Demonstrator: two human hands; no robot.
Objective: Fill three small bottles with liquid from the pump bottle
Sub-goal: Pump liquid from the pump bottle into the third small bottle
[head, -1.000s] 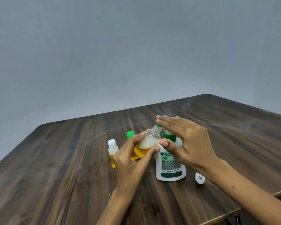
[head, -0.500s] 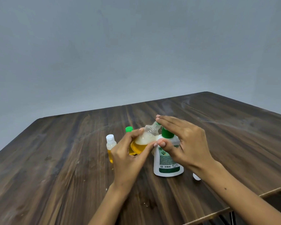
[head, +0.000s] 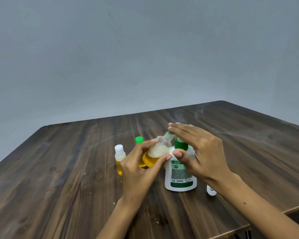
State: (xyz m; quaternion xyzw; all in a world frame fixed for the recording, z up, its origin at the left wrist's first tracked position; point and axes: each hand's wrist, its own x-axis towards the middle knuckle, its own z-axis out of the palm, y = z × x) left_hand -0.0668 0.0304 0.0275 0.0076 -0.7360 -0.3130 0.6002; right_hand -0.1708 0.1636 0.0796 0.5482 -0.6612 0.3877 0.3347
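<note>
Over the pump bottle [head: 180, 175] the right hand [head: 199, 150] lies flat, fingers straight; the left hand [head: 138, 168] grips a tilted small bottle [head: 158, 151].

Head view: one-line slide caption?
Left hand tilts clear small bottle to white pump bottle; right hand presses green pump.

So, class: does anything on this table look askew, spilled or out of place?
The small bottle the left hand grips is tilted hard toward the pump bottle, foam over its yellow liquid. A loose white cap lies on the table beside the right wrist. No spill is visible.
</note>
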